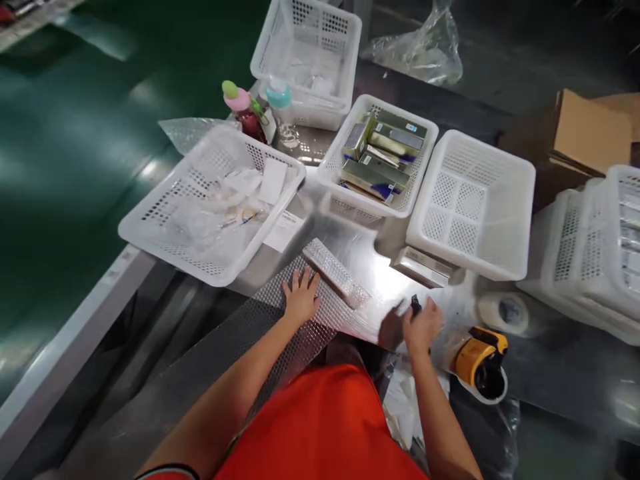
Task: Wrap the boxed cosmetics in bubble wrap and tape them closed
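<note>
My left hand [301, 299] lies with spread fingers on a sheet of clear bubble wrap [293, 333] that hangs over the table's front edge. Just beyond those fingertips, a long narrow box wrapped in bubble wrap [333, 270] rests on the metal table [367, 257]. Over to the right, my right hand [423, 327] is closed around a small black tool [415, 305] whose tip points up; most of it is hidden in the fingers, so its kind does not show. A slim silver-coloured box [421, 267] lies a little farther back.
A white basket of plastic bags [213, 272] stands left, a basket with several boxes [325, 180] at centre back, another white basket [527, 200] right. Two bottles [250, 123] stand behind. A yellow tape dispenser [470, 360] and a tape roll [503, 312] lie right.
</note>
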A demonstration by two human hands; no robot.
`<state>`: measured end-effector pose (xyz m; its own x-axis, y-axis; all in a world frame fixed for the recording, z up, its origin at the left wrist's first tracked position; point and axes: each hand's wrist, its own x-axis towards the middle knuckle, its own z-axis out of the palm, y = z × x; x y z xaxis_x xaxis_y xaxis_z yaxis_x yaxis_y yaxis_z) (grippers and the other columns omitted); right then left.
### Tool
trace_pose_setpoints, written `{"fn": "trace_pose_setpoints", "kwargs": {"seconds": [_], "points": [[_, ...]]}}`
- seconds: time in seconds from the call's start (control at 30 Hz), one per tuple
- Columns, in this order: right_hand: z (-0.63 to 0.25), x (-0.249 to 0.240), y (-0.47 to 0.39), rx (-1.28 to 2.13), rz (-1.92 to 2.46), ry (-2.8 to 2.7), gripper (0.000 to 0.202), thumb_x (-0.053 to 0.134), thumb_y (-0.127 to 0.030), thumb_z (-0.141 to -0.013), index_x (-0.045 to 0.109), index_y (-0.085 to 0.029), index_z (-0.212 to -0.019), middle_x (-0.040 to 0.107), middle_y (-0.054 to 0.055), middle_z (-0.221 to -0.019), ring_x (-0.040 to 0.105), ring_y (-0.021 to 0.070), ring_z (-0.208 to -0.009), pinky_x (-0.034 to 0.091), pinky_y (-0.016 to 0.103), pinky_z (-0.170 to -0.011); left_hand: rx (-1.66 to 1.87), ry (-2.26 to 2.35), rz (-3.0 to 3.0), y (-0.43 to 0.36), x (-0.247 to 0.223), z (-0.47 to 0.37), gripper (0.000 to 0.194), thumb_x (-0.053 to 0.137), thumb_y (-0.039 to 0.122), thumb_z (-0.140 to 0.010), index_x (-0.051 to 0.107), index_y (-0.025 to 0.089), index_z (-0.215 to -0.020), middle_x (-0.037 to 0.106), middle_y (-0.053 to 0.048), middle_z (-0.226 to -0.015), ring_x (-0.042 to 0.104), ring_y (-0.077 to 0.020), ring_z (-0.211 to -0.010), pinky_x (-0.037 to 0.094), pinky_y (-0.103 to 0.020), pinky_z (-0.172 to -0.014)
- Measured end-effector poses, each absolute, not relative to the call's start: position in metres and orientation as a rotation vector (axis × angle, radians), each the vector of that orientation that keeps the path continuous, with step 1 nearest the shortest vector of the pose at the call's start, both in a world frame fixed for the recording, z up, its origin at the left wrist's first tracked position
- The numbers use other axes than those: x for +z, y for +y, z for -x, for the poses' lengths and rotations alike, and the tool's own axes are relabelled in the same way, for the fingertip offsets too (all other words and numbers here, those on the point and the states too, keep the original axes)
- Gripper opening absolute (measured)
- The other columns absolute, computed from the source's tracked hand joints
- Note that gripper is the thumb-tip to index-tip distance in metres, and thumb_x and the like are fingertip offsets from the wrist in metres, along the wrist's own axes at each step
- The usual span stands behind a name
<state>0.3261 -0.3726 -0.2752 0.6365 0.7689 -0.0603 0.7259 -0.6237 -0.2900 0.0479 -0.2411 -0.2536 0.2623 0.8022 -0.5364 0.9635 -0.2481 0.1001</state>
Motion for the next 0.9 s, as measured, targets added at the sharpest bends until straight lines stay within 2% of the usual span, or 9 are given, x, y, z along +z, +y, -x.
{"fn": "trace_pose_setpoints", "kwargs": {"seconds": [0.07, 0.13, 0.2, 0.27, 0.37, 0.5, 0.6, 0.7, 0.9], "points": [[-0.347, -0.286, -0.404, 0.334, 2.773, -1.134, 0.056, 0.048, -0.039, -0.091, 0.050, 0.002, -0.130, 0.057, 0.031, -0.114, 0.053, 0.0403, -0.109, 0.041, 0.053, -0.092, -0.506, 1.587, -2.140, -0.237, -0.251, -0.043, 0.069, 0.053, 0.032, -0.088, 0.033, 0.021, -0.154, 0.019, -0.010, -0.166, 0.013, -0.0392, -0.151, 0.021, -0.066, -0.116], [-0.358, -0.295, -0.418, 0.412, 2.810, -1.127, 0.049, 0.045, -0.039, -0.090, 0.058, -0.001, -0.118, 0.060, 0.029, -0.102, 0.056, 0.0400, -0.100, 0.043, 0.051, -0.086, -0.477, 1.605, -2.144, -0.231, -0.250, -0.036, 0.072, 0.056, 0.028, -0.087, 0.031, 0.017, -0.154, 0.017, -0.013, -0.166, 0.022, -0.0351, -0.150, 0.028, -0.058, -0.116], [-0.356, -0.297, -0.416, 0.388, 2.734, -1.115, 0.046, 0.037, -0.038, -0.092, 0.060, -0.004, -0.113, 0.060, 0.026, -0.100, 0.056, 0.0380, -0.098, 0.043, 0.049, -0.085, -0.462, 1.636, -2.157, -0.225, -0.251, -0.028, 0.070, 0.057, 0.023, -0.086, 0.034, 0.011, -0.151, 0.015, -0.017, -0.166, 0.034, -0.0320, -0.145, 0.034, -0.050, -0.114], [-0.342, -0.287, -0.400, 0.368, 2.588, -1.130, 0.048, 0.030, -0.037, -0.094, 0.057, -0.006, -0.118, 0.060, 0.024, -0.105, 0.056, 0.0347, -0.100, 0.044, 0.045, -0.084, -0.461, 1.630, -2.193, -0.221, -0.252, -0.021, 0.063, 0.059, 0.022, -0.086, 0.041, 0.010, -0.146, 0.022, -0.019, -0.164, 0.040, -0.0301, -0.142, 0.036, -0.046, -0.113], [-0.291, -0.258, -0.355, 0.618, 2.372, -1.323, 0.047, 0.022, -0.034, -0.097, 0.051, -0.011, -0.127, 0.062, 0.017, -0.111, 0.060, 0.0275, -0.099, 0.047, 0.037, -0.081, -0.444, 1.612, -2.232, -0.219, -0.253, -0.016, 0.057, 0.061, 0.023, -0.086, 0.048, 0.016, -0.141, 0.035, -0.014, -0.160, 0.035, -0.0306, -0.145, 0.035, -0.047, -0.114], [-0.196, -0.229, -0.284, 1.046, 2.269, -1.746, 0.037, 0.024, -0.027, -0.102, 0.055, -0.014, -0.119, 0.067, 0.013, -0.108, 0.066, 0.0214, -0.096, 0.047, 0.028, -0.078, -0.405, 1.687, -2.184, -0.216, -0.249, -0.019, 0.065, 0.063, 0.019, -0.083, 0.042, 0.015, -0.145, 0.034, -0.016, -0.160, 0.033, -0.0313, -0.145, 0.036, -0.046, -0.114], [-0.145, -0.231, -0.246, 1.048, 2.290, -1.927, 0.034, 0.024, -0.024, -0.105, 0.053, -0.012, -0.117, 0.067, 0.015, -0.109, 0.068, 0.0211, -0.096, 0.048, 0.028, -0.077, -0.413, 1.711, -2.152, -0.212, -0.246, -0.021, 0.069, 0.058, 0.010, -0.081, 0.037, 0.012, -0.147, 0.031, -0.017, -0.161, 0.037, -0.0297, -0.143, 0.038, -0.043, -0.112], [-0.125, -0.243, -0.226, 1.026, 2.319, -1.957, 0.031, 0.026, -0.020, -0.103, 0.053, -0.011, -0.116, 0.067, 0.017, -0.110, 0.069, 0.0224, -0.098, 0.050, 0.028, -0.076, -0.432, 1.711, -2.121, -0.208, -0.246, -0.020, 0.069, 0.048, 0.002, -0.081, 0.036, 0.011, -0.148, 0.030, -0.015, -0.162, 0.035, -0.0285, -0.144, 0.037, -0.044, -0.113], [-0.122, -0.253, -0.210, 1.020, 2.349, -2.022, 0.031, 0.026, -0.018, -0.102, 0.053, -0.010, -0.116, 0.067, 0.020, -0.112, 0.071, 0.0255, -0.098, 0.053, 0.032, -0.076, -0.443, 1.694, -2.074, -0.206, -0.244, -0.020, 0.071, 0.048, 0.002, -0.081, 0.033, 0.011, -0.150, 0.026, -0.014, -0.164, 0.033, -0.0279, -0.145, 0.036, -0.043, -0.114]]}}
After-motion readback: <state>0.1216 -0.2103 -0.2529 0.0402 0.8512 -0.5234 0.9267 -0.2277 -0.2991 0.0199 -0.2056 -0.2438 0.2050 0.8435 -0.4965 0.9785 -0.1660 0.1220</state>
